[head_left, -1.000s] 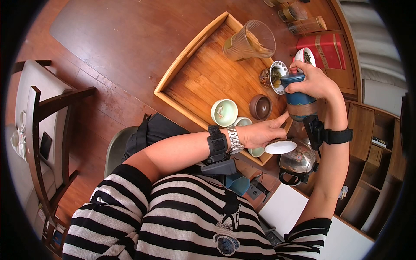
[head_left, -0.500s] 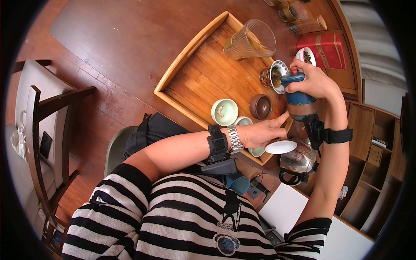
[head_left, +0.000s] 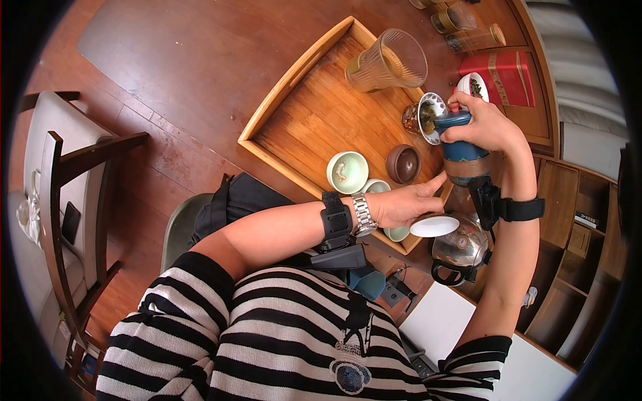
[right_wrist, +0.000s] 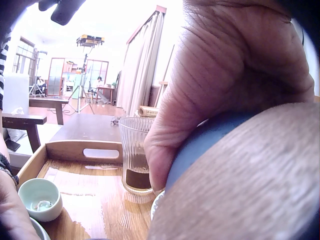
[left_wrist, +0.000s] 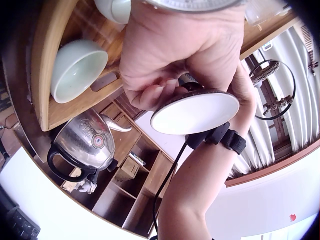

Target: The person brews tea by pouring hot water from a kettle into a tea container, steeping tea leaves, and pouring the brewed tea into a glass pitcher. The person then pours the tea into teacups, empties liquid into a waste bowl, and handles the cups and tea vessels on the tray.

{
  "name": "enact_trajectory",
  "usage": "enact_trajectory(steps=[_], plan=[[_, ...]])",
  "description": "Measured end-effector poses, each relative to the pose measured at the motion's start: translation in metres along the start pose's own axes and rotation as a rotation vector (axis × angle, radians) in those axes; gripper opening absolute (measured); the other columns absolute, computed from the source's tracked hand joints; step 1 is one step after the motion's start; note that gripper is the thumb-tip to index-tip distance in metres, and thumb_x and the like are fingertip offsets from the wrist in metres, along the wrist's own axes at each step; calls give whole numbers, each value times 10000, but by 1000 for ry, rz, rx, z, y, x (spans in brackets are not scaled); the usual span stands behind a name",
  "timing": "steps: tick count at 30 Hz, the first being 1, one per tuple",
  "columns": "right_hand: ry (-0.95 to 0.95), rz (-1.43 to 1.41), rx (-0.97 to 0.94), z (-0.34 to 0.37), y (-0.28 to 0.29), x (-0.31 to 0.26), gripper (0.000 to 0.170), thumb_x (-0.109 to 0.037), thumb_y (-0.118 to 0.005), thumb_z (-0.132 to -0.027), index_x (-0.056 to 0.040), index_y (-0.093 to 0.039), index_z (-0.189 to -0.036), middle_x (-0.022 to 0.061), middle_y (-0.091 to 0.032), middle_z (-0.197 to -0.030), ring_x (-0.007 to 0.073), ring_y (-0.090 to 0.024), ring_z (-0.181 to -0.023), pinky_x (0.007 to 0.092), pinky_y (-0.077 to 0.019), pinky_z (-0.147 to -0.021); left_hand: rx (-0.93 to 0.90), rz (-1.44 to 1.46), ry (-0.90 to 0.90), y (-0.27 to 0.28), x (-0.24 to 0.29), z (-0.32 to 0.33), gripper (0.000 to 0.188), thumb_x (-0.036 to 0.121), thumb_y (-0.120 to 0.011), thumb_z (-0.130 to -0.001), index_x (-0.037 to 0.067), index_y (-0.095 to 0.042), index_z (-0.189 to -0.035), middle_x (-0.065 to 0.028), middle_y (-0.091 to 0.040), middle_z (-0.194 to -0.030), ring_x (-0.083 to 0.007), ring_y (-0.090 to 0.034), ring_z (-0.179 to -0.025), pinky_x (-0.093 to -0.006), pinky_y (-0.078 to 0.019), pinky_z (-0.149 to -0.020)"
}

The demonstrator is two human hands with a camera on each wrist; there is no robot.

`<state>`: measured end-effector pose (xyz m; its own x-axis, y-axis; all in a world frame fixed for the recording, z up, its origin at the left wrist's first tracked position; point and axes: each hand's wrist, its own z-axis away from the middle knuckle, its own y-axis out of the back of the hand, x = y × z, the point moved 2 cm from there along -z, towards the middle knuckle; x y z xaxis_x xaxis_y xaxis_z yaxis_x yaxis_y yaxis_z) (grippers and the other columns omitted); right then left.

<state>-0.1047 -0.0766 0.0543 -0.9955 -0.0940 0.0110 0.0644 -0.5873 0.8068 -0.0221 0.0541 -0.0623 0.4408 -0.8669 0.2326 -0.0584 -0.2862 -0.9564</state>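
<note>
My right hand (head_left: 491,125) grips a blue vessel with a brown band (head_left: 466,167), thumb and fingers around its upper part. The blue end overlaps the edge of a patterned bowl (head_left: 430,107), white inside, holding leaves. Close up in the right wrist view, the band (right_wrist: 250,175) looks fuzzy and hides much of the vessel. Below, my left hand (head_left: 404,206) pinches a small round lid by its dark knob. Its white underside (left_wrist: 197,116) faces the camera in the left wrist view. Pale green cups (head_left: 347,174) stand beside this hand, one partly behind it, near a brown cup (head_left: 402,164).
Under the cups lies a wooden tray (head_left: 287,87) with raised sides. A ribbed glass pitcher (head_left: 374,67) stands on its far part. A steel kettle (head_left: 458,244) sits by the tray's near corner. Beyond the right hand are a white dish of leaves (head_left: 472,85) and a red box (head_left: 511,79).
</note>
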Motion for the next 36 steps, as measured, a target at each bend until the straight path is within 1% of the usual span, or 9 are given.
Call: enact_trajectory(steps=[9, 12, 18, 21, 26, 36], plan=[[-4, -4, -6, 0, -1, 0, 617, -369, -725, -514, -35, -553, -1004, 181, -608, -917, 296, -593, -889, 350, -467, -781, 24, 3, 7, 1, -1, 0, 753, 79, -436, -880, 188, 71, -1427, -9, -546, -833, -42, -517, -691, -175, -412, -579], [0, -7, -5, -1, -2, 3, 619, -368, -728, -516, -36, -551, -1007, 181, -608, -914, 295, -593, -888, 350, -467, -779, -7, -13, -6, 5, -4, -2, 752, 84, -436, -883, 189, 74, -1426, -9, -548, -840, -42, -520, -698, -175, -413, -582], [-5, -1, -17, -1, -1, 0, 609, -365, -731, -516, -35, -548, -994, 179, -609, -895, 295, -596, -877, 349, -467, -770, -18, -4, -9, 5, -3, -1, 752, 84, -435, -885, 182, 80, -1424, -28, -562, -878, -47, -535, -739, -180, -433, -615], [8, -9, -2, -2, -2, 2, 598, -362, -730, -514, -35, -547, -980, 180, -609, -887, 295, -596, -865, 349, -467, -761, 14, -6, 3, 6, -4, -1, 752, 86, -435, -887, 180, 84, -1423, -37, -568, -892, -53, -542, -752, -182, -438, -624], [13, -11, 10, -2, -3, 3, 593, -358, -726, -510, -35, -549, -975, 181, -608, -883, 294, -596, -853, 350, -470, -752, -12, 7, -3, 6, -4, -1, 753, 89, -432, -890, 170, 95, -1420, -51, -575, -917, -62, -550, -762, -187, -444, -630], [21, -17, 15, -4, -5, 3, 593, -360, -721, -504, -33, -553, -969, 174, -608, -876, 294, -596, -848, 350, -469, -750, 26, -16, 17, 2, -1, 1, 760, 80, -430, -877, 158, 95, -1421, -8, -532, -864, -44, -518, -722, -179, -428, -618]])
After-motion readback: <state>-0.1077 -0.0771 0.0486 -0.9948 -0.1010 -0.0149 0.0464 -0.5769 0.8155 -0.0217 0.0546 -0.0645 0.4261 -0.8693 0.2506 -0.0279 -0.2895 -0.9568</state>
